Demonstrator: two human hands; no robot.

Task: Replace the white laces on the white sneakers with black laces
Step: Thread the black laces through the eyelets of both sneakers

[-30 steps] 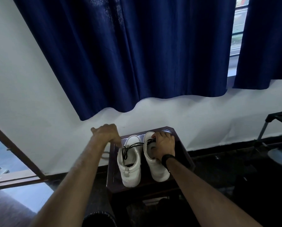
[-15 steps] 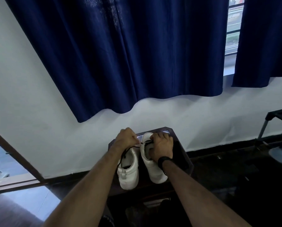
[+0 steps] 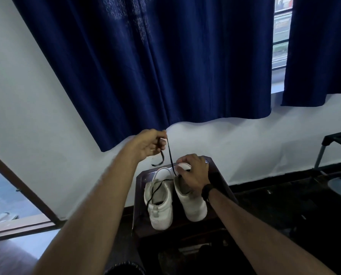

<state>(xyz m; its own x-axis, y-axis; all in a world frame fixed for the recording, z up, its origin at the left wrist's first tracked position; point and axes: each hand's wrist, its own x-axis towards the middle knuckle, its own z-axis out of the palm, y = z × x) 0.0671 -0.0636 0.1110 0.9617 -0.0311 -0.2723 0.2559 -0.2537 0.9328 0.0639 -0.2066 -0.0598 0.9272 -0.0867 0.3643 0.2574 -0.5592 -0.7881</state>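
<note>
Two white sneakers stand side by side, heels toward me, on a small dark wooden table (image 3: 221,182). My left hand (image 3: 148,143) is raised above them and pinches a black lace (image 3: 170,155), which runs taut down to the front of the right sneaker (image 3: 193,207). A short lace end dangles below that hand. My right hand (image 3: 193,173) grips the top front of the right sneaker and hides its eyelets. The left sneaker (image 3: 160,207) has a loose black lace lying across its opening.
A white wall with dark blue curtains (image 3: 155,62) rises just behind the table. A door frame (image 3: 24,189) slants at the left. At the right stands a dark metal rack (image 3: 336,147) over a dark floor.
My left hand has risen from the sneakers, drawing the black lace up and taut. My right hand has stayed on the right sneaker.
</note>
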